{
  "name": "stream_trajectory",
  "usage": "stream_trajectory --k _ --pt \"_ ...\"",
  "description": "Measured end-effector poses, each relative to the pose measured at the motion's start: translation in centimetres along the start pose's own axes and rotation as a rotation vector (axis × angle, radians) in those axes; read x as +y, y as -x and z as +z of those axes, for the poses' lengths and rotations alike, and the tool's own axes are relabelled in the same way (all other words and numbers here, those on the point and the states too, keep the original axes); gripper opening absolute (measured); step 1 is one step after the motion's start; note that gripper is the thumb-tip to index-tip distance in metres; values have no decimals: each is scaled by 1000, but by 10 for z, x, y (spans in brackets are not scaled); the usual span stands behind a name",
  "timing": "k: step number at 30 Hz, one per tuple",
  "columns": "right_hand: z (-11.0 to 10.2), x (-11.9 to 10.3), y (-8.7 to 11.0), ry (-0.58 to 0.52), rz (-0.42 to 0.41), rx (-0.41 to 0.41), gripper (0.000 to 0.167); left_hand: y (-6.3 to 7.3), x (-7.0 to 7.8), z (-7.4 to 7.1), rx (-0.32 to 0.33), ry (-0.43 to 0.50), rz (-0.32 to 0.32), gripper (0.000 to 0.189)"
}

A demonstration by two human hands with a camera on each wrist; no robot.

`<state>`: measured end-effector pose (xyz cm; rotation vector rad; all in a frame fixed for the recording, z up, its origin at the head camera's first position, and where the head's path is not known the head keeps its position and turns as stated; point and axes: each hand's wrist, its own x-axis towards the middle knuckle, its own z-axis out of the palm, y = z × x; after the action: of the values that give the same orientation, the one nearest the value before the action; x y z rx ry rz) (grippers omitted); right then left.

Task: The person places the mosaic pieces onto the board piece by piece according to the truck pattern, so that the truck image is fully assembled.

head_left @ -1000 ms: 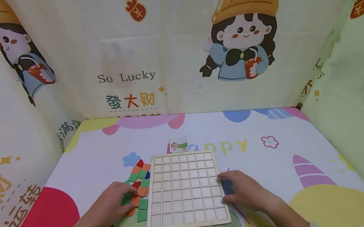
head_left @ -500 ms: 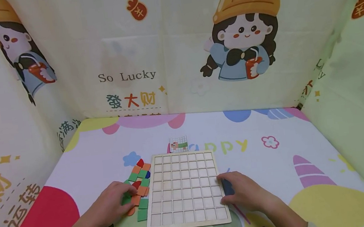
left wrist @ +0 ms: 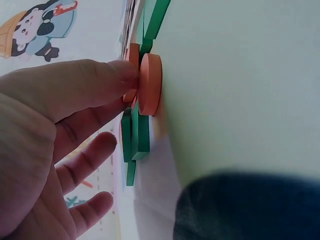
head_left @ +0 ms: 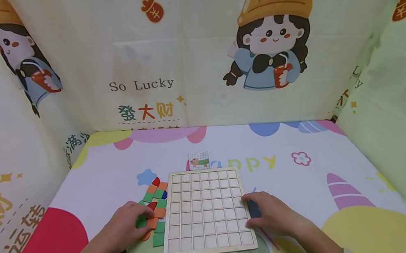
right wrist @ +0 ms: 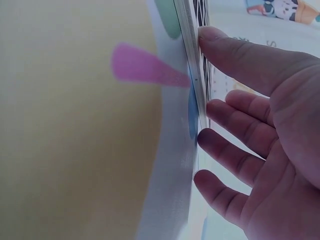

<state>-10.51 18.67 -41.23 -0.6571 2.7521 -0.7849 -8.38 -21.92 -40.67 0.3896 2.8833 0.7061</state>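
Observation:
A pale wooden grid board [head_left: 206, 211] lies flat in the middle of the table. Along its left side are several loose tiles, green squares [head_left: 158, 239], orange squares [head_left: 152, 223] and red rounded pieces [head_left: 156, 182]. My left hand [head_left: 126, 227] rests over the near part of this pile. In the left wrist view its thumb touches an orange round piece [left wrist: 151, 84]; the index fingertip is partly hidden behind the tiles. At the board's right edge lies my right hand [head_left: 273, 212], thumb and fingertips touching or very close to the rim, fingers loosely extended.
A small card [head_left: 199, 161] with a coloured grid pattern lies just beyond the board. The tablecloth [head_left: 298, 182] bears printed shapes and letters. Cartoon-printed cloth walls [head_left: 196, 61] enclose the back and both sides.

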Motion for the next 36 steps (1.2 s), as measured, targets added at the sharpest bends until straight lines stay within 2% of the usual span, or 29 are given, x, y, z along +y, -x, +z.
stream_trajectory --k 13,23,30,36 --pt "1 0 0 -6 10 1 57 -2 5 -1 23 -29 4 33" --pt "2 1 -1 4 9 8 57 -11 19 2 59 -12 103 25" --pt "2 1 0 2 10 10 56 -17 21 9 94 -45 176 21" --pt "2 1 -1 1 12 8 56 -22 23 15 95 -45 207 19"
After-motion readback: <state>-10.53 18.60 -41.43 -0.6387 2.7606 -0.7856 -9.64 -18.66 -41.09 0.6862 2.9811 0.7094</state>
